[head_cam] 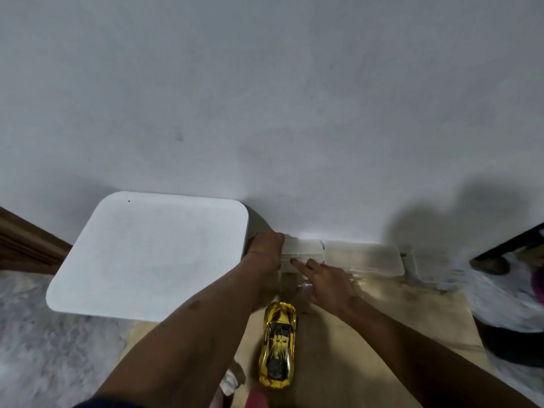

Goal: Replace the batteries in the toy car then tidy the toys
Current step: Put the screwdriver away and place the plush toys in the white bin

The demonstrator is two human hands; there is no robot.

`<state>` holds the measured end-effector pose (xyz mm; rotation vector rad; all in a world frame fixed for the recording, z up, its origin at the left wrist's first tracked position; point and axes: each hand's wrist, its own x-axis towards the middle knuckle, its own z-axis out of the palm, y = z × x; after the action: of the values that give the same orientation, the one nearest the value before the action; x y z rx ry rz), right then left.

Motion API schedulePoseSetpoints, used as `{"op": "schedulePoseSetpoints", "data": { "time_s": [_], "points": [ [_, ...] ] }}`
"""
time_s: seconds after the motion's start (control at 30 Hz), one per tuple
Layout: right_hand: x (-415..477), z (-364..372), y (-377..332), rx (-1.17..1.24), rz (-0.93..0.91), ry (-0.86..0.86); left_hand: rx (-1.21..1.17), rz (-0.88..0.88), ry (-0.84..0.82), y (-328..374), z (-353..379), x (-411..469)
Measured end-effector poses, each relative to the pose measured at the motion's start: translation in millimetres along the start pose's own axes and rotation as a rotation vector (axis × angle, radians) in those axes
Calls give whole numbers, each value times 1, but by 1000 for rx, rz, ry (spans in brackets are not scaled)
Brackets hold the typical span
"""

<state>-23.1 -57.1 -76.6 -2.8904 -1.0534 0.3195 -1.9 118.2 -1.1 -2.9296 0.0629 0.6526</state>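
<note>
Car (278, 344) lies nearest, gold, on the wooden board (382, 334) between the two forearms, with no hand on it. Its long axis runs near to far, leaning slightly right at the far end. The rounder, narrower end lies toward the wall and the dark-vented end toward the person. I take the far end for the nose, but the blur leaves that unsure. It sits wheels down, so the battery hatch, likely underneath, cannot be seen.

Beyond the car, the right hand (326, 278) reaches forward. Its forefinger is straight, the tip touching the near edge of a small clear box (303, 247). The other fingers are loosely bent and seem to grasp nothing. A small glinting thing just under that hand is too blurred to name.

The left hand (265, 251) is at the box's left end, fingers wrapped round it, steadying it against the wall.

Judging by this, the step in hand is opening the box, probably for batteries or a tool, so the battery swap itself looks not yet begun. The next move likely calls for the forefinger to lift the lid's edge while the left hand keeps the box from sliding. After that the car must be turned over.

Two more clear boxes (363, 257) stand to the right along the wall. A big white lid (147, 254) lies to the left.
</note>
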Motion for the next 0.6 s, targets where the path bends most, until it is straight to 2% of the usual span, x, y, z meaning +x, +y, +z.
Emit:
{"op": "schedulePoseSetpoints", "data": {
  "time_s": [0.23,0.3,0.4,0.5,0.6],
  "points": [
    [-1,3,-2,-31,16,-10,15,15,33,-8,-12,-1],
    [-2,3,-3,-31,9,-17,-43,17,40,-8,-16,0],
    [-1,-4,-5,107,21,9,-157,9,59,-6,-23,0],
    [0,-13,-5,302,44,51,-163,8,92,-4,-28,2],
    [9,-21,-4,393,21,97,-165,5,96,-6,-29,4]
  ]
}}
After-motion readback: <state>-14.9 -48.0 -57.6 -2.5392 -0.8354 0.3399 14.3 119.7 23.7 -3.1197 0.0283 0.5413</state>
